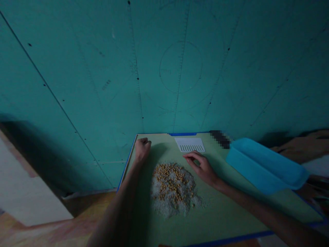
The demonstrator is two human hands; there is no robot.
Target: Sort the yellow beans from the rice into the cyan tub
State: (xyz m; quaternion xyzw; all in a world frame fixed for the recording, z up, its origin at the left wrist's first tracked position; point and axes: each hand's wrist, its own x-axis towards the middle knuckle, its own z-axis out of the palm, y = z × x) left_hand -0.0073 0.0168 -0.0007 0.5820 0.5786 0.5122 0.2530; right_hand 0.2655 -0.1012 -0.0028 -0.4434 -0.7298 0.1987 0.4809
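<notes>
A pile of small whitish grains (167, 209) that look like rice, mixed with round yellow-brown beans (174, 181), lies spread on the light green tabletop (174, 230). My left hand (143, 149) is a fist near the table's far left corner, behind and left of the pile. Whatever it may hold is hidden. Just right of the pile, my right hand (202, 168) has thumb and forefinger pinched together. Anything between those fingertips is too small to make out. A white slotted scoop (190, 144) lies flat just beyond my right hand, near the table's back edge.
On the right side of the table rests a light blue plastic bin (267, 166). A dark pixelated object (220, 139) lies at the back, between scoop and bin. A teal wall (159, 68) rises behind the table. Left of it, a pale panel (31, 185) leans.
</notes>
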